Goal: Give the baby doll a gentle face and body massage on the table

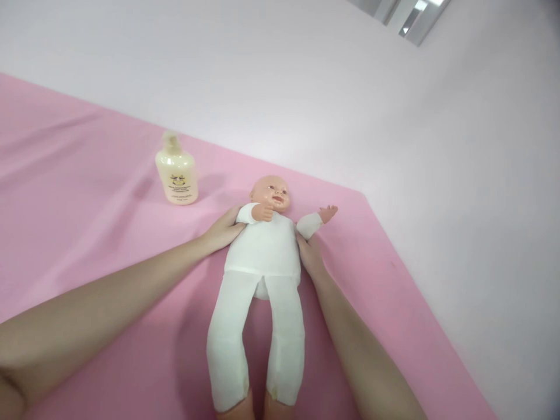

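A baby doll (262,251) with a white cloth body and plastic head lies on its back on a pink sheet (87,192), head away from me. My left hand (223,228) presses against the doll's side under its bent arm. My right hand (310,255) rests against the other side of the torso, below the outstretched arm. Both hands cup the doll's chest between them; the fingertips are partly hidden behind the body.
A cream pump bottle (176,171) stands upright on the sheet, up and left of the doll's head. The sheet's far edge meets a pale wall (306,87); its right edge runs diagonally down to the right.
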Motion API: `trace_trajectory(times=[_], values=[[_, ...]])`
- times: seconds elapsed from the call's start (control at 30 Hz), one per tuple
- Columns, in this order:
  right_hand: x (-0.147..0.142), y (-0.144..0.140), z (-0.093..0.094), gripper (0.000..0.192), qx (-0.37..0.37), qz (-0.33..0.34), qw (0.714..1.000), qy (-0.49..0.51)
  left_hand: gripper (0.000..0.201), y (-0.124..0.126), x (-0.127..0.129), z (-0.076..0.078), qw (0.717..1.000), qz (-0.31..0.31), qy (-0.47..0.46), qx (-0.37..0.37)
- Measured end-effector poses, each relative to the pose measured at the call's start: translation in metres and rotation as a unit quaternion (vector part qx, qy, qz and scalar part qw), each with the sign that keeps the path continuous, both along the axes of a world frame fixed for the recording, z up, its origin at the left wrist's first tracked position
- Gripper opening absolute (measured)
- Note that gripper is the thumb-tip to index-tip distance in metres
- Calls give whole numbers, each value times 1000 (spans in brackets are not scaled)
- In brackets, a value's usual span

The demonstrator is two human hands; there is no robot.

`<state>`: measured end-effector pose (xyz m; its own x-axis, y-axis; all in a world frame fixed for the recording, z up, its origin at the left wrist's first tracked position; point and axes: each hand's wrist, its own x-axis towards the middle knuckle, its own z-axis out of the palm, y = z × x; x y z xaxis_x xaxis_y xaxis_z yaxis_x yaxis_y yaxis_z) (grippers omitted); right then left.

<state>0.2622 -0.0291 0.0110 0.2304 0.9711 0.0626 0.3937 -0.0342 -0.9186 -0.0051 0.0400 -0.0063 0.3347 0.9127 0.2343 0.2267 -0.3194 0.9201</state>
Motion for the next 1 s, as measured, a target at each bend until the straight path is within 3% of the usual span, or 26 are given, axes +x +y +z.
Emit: trace_trajectory(times=[0.6,1.0], values=[[3,4,-5,57,8,0,1000,-5,55,0,1,0,1000,0,-4,2],[5,-1,-4,72,4,12,1000,-11,54,0,0,-1,1000,-1,4,4]])
